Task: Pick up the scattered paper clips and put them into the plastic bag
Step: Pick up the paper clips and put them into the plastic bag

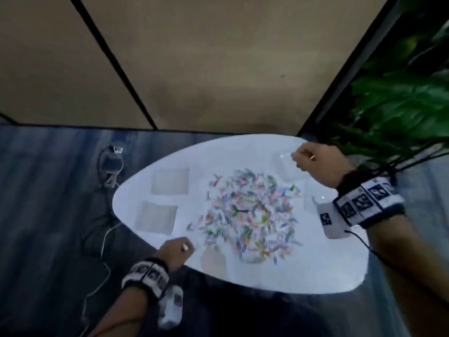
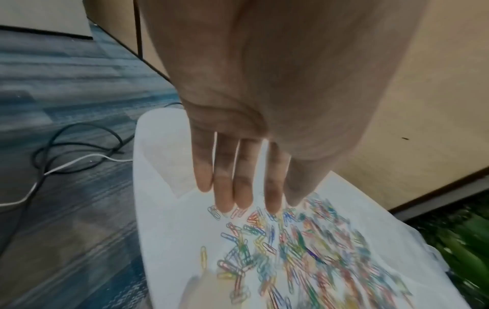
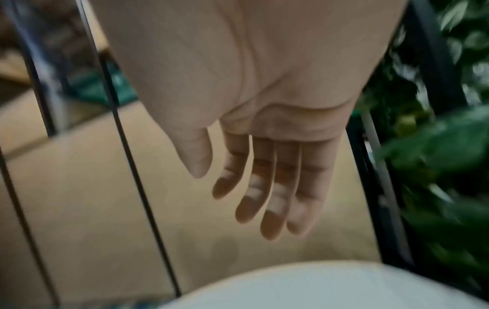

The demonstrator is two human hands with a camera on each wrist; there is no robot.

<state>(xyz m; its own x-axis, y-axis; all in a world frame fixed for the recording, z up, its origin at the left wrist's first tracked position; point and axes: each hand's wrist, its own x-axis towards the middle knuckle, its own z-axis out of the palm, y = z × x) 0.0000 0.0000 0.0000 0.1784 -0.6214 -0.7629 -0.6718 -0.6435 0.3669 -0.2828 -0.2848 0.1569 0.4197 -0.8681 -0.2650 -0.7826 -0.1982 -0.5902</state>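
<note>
paper clips [image 1: 250, 215] heaped at centre of white table [image 1: 243, 278], none bagged; clear plastic bag [image 1: 289, 166] beyond heap (faint); left hand [image 2: 238, 167], right hand [image 3: 264, 177] flat, empty.

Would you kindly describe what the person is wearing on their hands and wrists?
Both forearms are bare, without sleeves or gloves. Each wrist carries a white band printed with black square markers over a dark cuff, with a white camera pod beneath; a thin black cable leaves the right one. The right hand wears a ring.
</note>
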